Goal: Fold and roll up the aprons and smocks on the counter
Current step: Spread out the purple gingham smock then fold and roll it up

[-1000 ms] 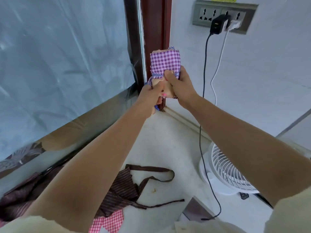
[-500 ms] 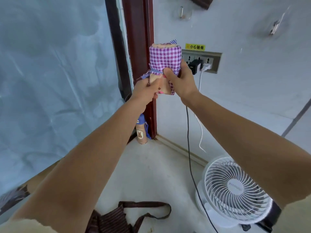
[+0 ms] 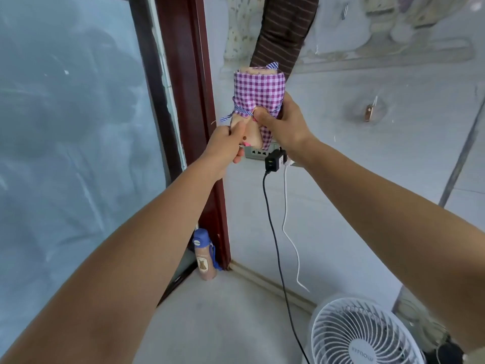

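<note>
Gripping the rolled purple-checked apron [image 3: 258, 93] upright in mid-air, the right hand [image 3: 284, 124] steadies it while the left hand [image 3: 227, 147] pinches its tie, apparently to cinch the roll tight

Rolled purple-and-white gingham cloth bundle [image 3: 258, 90] held upright before wall. Right hand [image 3: 282, 124] grips bundle's middle, thumb on blue striped tie band [image 3: 237, 111]. Left hand [image 3: 225, 147] grips bundle's lower end. Brown striped cloth [image 3: 283, 30] hangs behind. White round fan [image 3: 362, 334] stands lower right on pale tabletop [image 3: 223, 324]. Black charger [image 3: 273, 161] plugged into wall socket.
</note>
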Action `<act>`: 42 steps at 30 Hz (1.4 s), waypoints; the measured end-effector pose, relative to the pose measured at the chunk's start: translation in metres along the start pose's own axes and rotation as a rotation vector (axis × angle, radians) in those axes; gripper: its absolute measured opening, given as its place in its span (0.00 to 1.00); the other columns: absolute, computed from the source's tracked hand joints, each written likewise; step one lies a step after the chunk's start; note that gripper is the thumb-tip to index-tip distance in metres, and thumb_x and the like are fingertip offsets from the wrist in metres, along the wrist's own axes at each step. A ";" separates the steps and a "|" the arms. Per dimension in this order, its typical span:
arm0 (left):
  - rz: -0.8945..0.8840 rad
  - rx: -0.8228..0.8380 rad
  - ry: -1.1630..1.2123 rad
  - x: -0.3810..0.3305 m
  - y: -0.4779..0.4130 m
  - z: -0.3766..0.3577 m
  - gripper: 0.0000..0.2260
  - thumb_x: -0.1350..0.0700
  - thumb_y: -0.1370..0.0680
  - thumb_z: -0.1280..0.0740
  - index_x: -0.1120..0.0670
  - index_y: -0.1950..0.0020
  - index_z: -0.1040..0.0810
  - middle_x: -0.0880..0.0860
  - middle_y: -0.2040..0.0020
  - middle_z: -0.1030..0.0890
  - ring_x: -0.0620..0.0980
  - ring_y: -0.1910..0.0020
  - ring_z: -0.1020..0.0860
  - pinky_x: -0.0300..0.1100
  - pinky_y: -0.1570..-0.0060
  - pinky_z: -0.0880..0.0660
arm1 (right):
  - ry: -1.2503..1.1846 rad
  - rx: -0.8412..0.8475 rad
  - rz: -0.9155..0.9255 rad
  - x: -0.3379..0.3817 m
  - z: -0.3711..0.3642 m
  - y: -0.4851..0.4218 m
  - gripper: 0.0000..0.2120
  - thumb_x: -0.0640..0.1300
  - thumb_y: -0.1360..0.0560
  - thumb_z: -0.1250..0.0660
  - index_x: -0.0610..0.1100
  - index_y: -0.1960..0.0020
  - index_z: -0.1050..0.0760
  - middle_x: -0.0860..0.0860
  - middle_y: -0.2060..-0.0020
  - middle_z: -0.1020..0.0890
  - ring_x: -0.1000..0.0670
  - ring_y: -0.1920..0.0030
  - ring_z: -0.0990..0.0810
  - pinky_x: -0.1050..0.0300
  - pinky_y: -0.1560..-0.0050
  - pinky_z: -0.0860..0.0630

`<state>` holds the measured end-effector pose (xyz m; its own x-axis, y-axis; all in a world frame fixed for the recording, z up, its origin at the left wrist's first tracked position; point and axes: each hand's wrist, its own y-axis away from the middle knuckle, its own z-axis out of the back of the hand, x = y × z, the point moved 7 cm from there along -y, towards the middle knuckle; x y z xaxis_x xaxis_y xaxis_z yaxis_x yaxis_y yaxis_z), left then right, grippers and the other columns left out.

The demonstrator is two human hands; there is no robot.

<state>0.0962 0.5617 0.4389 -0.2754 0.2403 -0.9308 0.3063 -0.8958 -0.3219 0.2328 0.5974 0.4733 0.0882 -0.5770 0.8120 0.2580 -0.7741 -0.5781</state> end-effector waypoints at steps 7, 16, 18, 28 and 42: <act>0.009 -0.023 0.056 -0.050 -0.030 -0.008 0.17 0.44 0.22 0.32 0.58 0.48 0.20 0.49 0.64 0.20 0.45 0.67 0.24 0.37 0.67 0.26 | 0.004 -0.094 0.041 0.030 0.030 -0.037 0.16 0.43 0.23 0.31 0.44 0.37 0.29 0.48 0.45 0.19 0.50 0.45 0.19 0.52 0.42 0.21; -0.335 0.048 0.082 -0.133 -0.056 -0.065 0.08 0.50 0.21 0.33 0.54 0.50 0.27 0.50 0.62 0.19 0.43 0.71 0.22 0.39 0.69 0.26 | 0.075 -0.249 0.214 0.091 0.109 -0.061 0.08 0.41 0.26 0.32 0.42 0.48 0.26 0.50 0.56 0.19 0.52 0.56 0.19 0.56 0.51 0.21; -0.353 0.003 0.098 -0.143 -0.065 -0.073 0.11 0.46 0.21 0.34 0.54 0.49 0.26 0.52 0.60 0.17 0.45 0.68 0.19 0.41 0.69 0.25 | 0.102 -0.241 0.233 0.103 0.120 -0.066 0.13 0.41 0.26 0.31 0.38 0.43 0.25 0.49 0.54 0.17 0.53 0.54 0.17 0.57 0.50 0.20; -0.509 -0.079 0.006 -0.167 -0.099 -0.115 0.13 0.44 0.24 0.32 0.50 0.43 0.25 0.51 0.54 0.18 0.52 0.57 0.18 0.55 0.54 0.20 | 0.281 -0.467 0.304 0.115 0.171 -0.097 0.15 0.43 0.27 0.29 0.44 0.43 0.29 0.48 0.48 0.19 0.50 0.47 0.19 0.52 0.45 0.20; -0.693 -0.214 -0.118 -0.170 -0.099 -0.115 0.15 0.51 0.25 0.32 0.46 0.39 0.24 0.53 0.53 0.19 0.48 0.58 0.20 0.49 0.56 0.21 | 0.520 -0.603 0.309 0.101 0.172 -0.106 0.09 0.49 0.28 0.29 0.44 0.59 0.25 0.52 0.66 0.21 0.53 0.65 0.22 0.58 0.66 0.26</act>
<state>0.2174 0.6524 0.6096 -0.5635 0.6720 -0.4805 0.1944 -0.4575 -0.8677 0.3799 0.6655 0.6307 -0.4204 -0.7169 0.5561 -0.2743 -0.4838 -0.8311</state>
